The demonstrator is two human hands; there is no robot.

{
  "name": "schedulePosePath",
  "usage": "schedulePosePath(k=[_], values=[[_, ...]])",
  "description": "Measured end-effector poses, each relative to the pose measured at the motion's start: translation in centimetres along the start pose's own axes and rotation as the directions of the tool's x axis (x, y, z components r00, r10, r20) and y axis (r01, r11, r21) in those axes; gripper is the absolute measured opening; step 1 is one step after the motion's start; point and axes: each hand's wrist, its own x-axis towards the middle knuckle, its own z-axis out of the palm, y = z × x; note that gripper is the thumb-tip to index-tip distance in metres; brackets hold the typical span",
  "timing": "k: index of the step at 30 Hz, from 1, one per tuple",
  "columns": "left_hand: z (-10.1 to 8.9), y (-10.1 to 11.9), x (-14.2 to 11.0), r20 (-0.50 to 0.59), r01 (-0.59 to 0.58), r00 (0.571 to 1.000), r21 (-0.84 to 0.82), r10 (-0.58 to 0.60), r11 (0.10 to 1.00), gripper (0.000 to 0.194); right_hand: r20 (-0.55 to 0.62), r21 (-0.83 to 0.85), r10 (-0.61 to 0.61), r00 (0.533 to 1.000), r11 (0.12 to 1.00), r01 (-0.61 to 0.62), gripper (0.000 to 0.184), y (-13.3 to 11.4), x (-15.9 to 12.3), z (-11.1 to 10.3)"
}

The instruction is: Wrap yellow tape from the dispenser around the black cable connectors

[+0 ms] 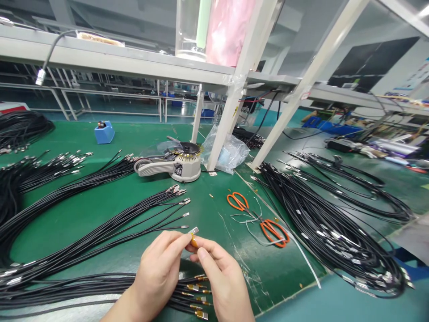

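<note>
Both hands [187, 273] pinch a connector [195, 230], fingers nearly closed; scissors [238, 202] lie toward the green bench's [228, 268] right edge.

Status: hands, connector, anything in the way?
Left hand holding metal connector. Right hand at its amber tape. Orange-handled scissors nearby, untouched.

Two bare hands, close together at lower centre of the head view. Bare left hand [160, 268]: back toward camera, fingers angled up and right, thumb and index tips pinched; bare forearm enters from below. Bare right hand [224, 277]: thumb raised, fingers curled leftward, tips near the left hand's.
</note>
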Motion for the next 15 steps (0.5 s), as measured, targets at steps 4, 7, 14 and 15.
schedulePosePath(k=[4,7,14,15], values=[[-0.05,0.09,0.00,0.001,0.008,1.000,0.011,-0.008,1.000,0.045,-0.005,-0.004,-0.006,1.000,1.000,0.006,0.028,-0.12,0.10,-0.01],[0.07,0.12,-0.09,0.003,0.016,1.000,0.012,-0.016,1.000,0.047,-0.028,0.007,-0.014,1.000,1.000,0.014,0.028,-0.20,0.18,0.08],[0.48,0.37,-0.13,0.054,0.184,0.981,0.012,-0.185,0.983,0.034,-0.043,0.033,0.044,0.998,0.999,-0.043,0.026,-0.28,0.27,0.12],[0.43,0.46,-0.01,0.073,0.241,0.968,0.002,-0.240,0.971,0.029,-0.052,0.037,0.043,0.998,0.998,-0.041,0.025,-0.25,0.25,0.16]])
